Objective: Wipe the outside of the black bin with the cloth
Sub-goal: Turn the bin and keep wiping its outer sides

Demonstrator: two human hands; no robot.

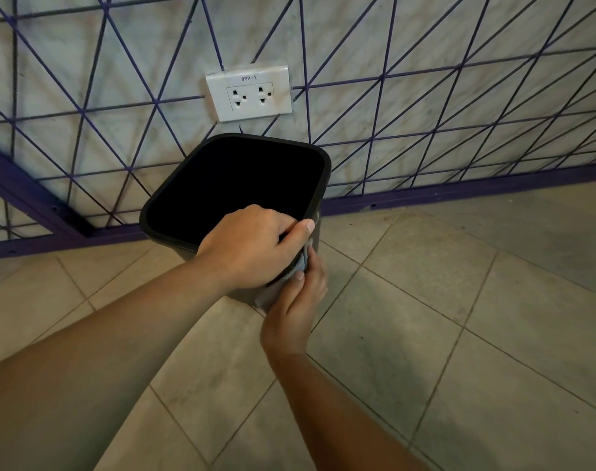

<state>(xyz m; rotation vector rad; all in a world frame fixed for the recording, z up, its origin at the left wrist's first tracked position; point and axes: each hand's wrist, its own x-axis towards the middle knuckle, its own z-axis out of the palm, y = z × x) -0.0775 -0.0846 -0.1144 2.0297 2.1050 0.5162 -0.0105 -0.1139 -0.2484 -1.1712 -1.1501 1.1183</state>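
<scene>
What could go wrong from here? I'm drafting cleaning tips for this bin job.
The black bin looks tilted, steadied only by the left hand gripping its rim; a hard wipe could tip or slide it. The cloth is bunched under the right hand, so little fabric touches the wall and patches may be missed.

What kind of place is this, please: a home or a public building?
Probably a public or office building, though not certain. The wall socket carries a circuit label, the wall has a purple line pattern, and the floor is plain tile.
</scene>
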